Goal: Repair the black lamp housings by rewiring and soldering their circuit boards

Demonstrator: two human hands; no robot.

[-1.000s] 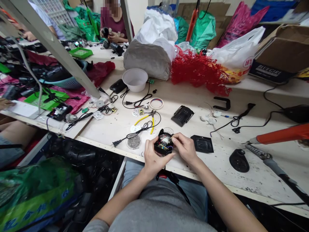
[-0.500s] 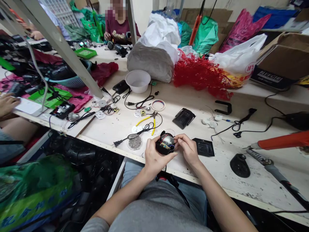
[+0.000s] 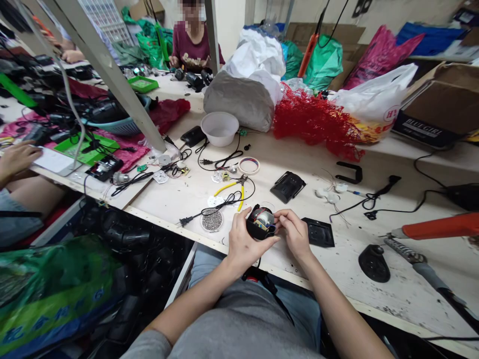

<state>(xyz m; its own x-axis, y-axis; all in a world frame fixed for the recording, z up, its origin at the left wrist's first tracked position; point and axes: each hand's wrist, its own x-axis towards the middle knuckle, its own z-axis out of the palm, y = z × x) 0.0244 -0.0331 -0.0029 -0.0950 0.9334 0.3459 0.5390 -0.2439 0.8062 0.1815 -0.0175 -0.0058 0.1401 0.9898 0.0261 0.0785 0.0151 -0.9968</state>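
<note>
My left hand (image 3: 243, 243) is wrapped round a black plastic housing (image 3: 257, 230), held above the table's front edge. Inside the open housing sit a round silvery part, thin wires and a small circuit board. At its right side my right hand (image 3: 294, 232) has thumb and forefinger pinched together; what lies between them is too small to make out. Just left of the hands are a dish of small screws (image 3: 211, 220), yellow-handled cutters (image 3: 241, 192) and a black cord with a plug (image 3: 185, 220). A flat black cover (image 3: 320, 232) lies to the right of my right hand.
An orange electric screwdriver (image 3: 437, 227) and a soldering iron (image 3: 422, 267) lie at the right. Behind are a white bowl (image 3: 220, 130), a tape roll (image 3: 249, 165) and a black casing (image 3: 288, 187). A slanted post (image 3: 108, 75) stands at left, where another person's hand (image 3: 18, 158) rests.
The whole view has shifted slightly, so things appear a little lower and to the right. The housing stays in my left hand, with my right fingers still at its side.
</note>
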